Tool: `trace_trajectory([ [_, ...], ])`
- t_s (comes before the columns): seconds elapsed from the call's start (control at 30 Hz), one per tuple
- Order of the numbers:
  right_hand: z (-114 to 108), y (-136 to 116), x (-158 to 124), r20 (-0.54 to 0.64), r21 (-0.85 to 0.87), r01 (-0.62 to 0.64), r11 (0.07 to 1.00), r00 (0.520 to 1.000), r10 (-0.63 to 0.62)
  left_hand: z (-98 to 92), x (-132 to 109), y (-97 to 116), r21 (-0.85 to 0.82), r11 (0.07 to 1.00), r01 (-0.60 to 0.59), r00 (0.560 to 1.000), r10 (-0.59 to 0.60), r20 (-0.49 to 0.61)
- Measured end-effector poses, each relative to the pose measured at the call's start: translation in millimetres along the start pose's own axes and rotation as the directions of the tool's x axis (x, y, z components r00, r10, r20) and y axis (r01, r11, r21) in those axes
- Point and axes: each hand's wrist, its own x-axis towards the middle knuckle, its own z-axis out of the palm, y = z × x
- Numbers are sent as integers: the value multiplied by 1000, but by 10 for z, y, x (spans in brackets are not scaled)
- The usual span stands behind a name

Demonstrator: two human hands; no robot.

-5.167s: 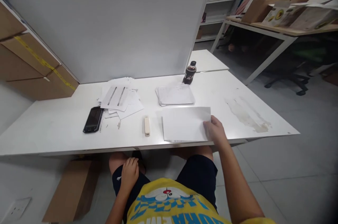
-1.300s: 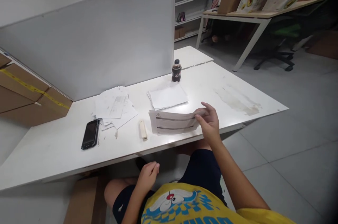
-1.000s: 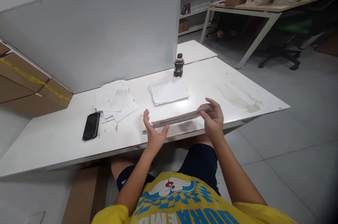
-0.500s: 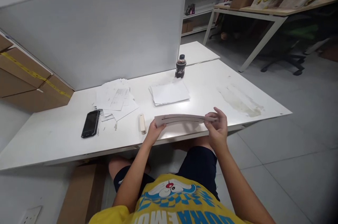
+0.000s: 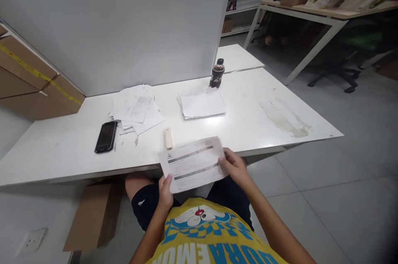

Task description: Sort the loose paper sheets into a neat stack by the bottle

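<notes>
Printed paper sheets (image 5: 195, 166) are held between my two hands, tilted so that their text and dark bars face me. My left hand (image 5: 166, 191) grips the lower left corner, thumb on top. At the right edge, my right hand (image 5: 234, 166) pinches the paper with the thumb in front. Just beyond the sheets' upper left corner lies a cream-coloured stapler (image 5: 168, 139), partly overlapped by the paper. Farther back on the white table (image 5: 245, 115) is a neat stack of white paper (image 5: 203, 104). Whether I hold one sheet or several is hard to tell.
Loose papers (image 5: 137, 108) are spread at the left, beside a black phone (image 5: 106, 136). A dark drink bottle (image 5: 217, 74) stands behind the stack, near the grey partition (image 5: 124, 27). Cardboard boxes (image 5: 40, 81) line the left side. A stain (image 5: 284, 119) marks the table's right part.
The paper came down toward my lap and tilted from nearly edge-on to show its printed face. Both hands moved lower with it, still gripping. The camera view shifted slightly.
</notes>
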Motion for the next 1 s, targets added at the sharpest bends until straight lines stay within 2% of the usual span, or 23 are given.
trace_trajectory([
  [0.07, 153, 74, -66, 82, 41, -75, 996, 994, 71, -187, -59, -55, -54, 997, 54, 996, -58, -64],
  [0.13, 307, 123, -111, 127, 94, -171, 981, 979, 159, -297, -64, -45, -35, 997, 75, 996, -76, -37],
  [0.2, 430, 127, -147, 153, 155, -260, 953, 959, 237, -344, -30, 7, 22, 997, 71, 997, -71, -15],
  [0.27, 500, 97, -179, 163, 215, -297, 930, 950, 266, -342, 27, 80, 80, 996, 45, 999, -44, -15],
  [0.4, 491, 45, -212, 151, 259, -283, 924, 956, 251, -245, 153, 236, 127, 992, 27, 999, -32, 34],
  [0.6, 375, 133, -203, 45, 164, -197, 967, 980, 192, -121, 262, 360, 184, 983, 23, 988, -51, 148],
  [0.63, 357, 152, -204, 44, 140, -186, 973, 982, 181, -123, 263, 365, 230, 973, -4, 991, -28, 134],
  [0.7, 315, 181, -198, 42, 88, -173, 981, 985, 170, -132, 257, 382, 370, 922, -115, 993, 108, 40],
  [0.77, 260, 193, -165, 18, 31, -161, 986, 987, 160, -123, 263, 437, 539, 804, -250, 947, 319, -35],
  [0.83, 195, 183, -88, 1, -24, -149, 989, 989, 149, -69, 318, 541, 661, 644, -386, 872, 487, 34],
  [0.93, 94, 124, 105, 10, -80, -138, 987, 990, 139, 95, 535, 744, 697, 369, -615, 745, 563, 358],
  [1.0, 35, 64, 257, 23, -107, -148, 983, 988, 152, 210, 746, 851, 661, 236, -712, 676, 483, 556],
])
